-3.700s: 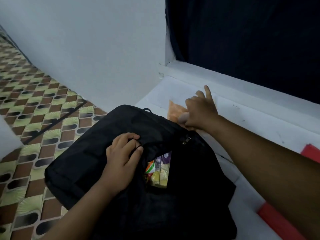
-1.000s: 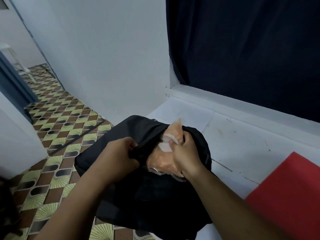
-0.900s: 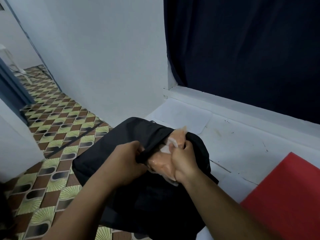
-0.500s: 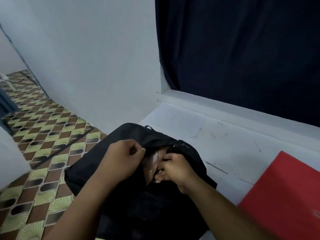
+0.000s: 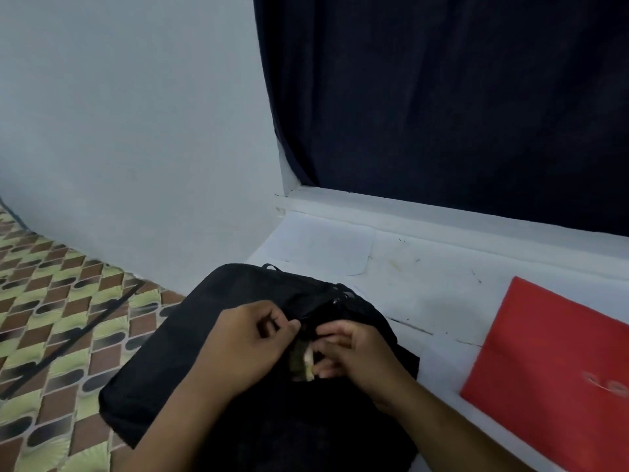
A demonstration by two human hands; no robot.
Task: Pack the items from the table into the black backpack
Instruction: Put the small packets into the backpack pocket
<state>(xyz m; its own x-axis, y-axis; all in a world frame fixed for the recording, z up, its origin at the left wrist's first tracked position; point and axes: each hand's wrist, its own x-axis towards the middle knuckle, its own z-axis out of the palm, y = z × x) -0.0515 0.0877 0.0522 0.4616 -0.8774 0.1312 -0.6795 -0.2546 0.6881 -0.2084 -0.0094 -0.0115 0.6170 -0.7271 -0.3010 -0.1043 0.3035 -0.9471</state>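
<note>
The black backpack (image 5: 211, 338) lies on the white table's (image 5: 435, 294) left corner, hanging over the edge. My left hand (image 5: 245, 345) grips the left lip of its zip opening. My right hand (image 5: 357, 352) sits at the right side of the opening, fingers curled at the gap. Between the hands only a small pale sliver of the packed items (image 5: 303, 361) shows inside the bag. The orange packet is out of sight within it.
A red flat folder (image 5: 551, 369) lies on the table to the right. A sheet of white paper (image 5: 323, 247) lies behind the bag. A dark curtain (image 5: 442, 97) hangs behind the sill. Patterned floor tiles (image 5: 51, 301) are at left.
My right hand carried the orange packet from the table behind the bag and pushed it down through the opening. It has sunk out of sight, and the opening has narrowed.
</note>
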